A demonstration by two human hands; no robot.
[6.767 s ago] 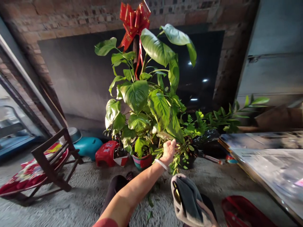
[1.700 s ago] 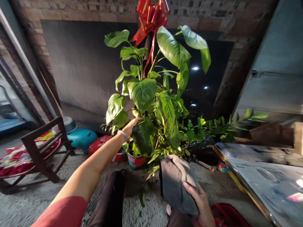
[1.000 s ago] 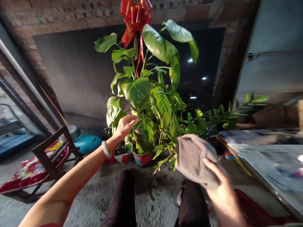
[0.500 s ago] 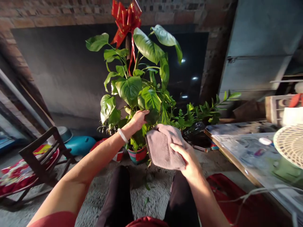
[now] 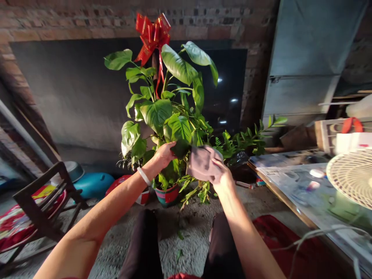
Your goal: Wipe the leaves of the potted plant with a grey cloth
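A leafy potted plant (image 5: pixel 157 114) with broad green leaves stands in front of me, a red ribbon bow (image 5: pixel 154 35) at its top. My left hand (image 5: pixel 165 153), with a white bangle at the wrist, is closed on the edge of a low, shaded leaf (image 5: pixel 180 149). To its right, my right hand (image 5: pixel 221 173) grips a folded greyish-pink cloth (image 5: pixel 202 164), held close beside that leaf. Whether cloth and leaf touch I cannot tell. Below them sits the plant's red and green pot (image 5: pixel 167 195).
A wooden chair (image 5: pixel 43 201) with a red patterned cushion stands at left, near a teal plastic container (image 5: pixel 94 184). On the right is a cluttered table (image 5: pixel 279 174) with a fan (image 5: pixel 351 174). A dark panel (image 5: pixel 78 97) leans against the brick wall behind.
The cloth in my right hand has moved up and looks more crumpled, uncovering small leaves beneath it. My left hand still holds the leaf. The view has shifted slightly.
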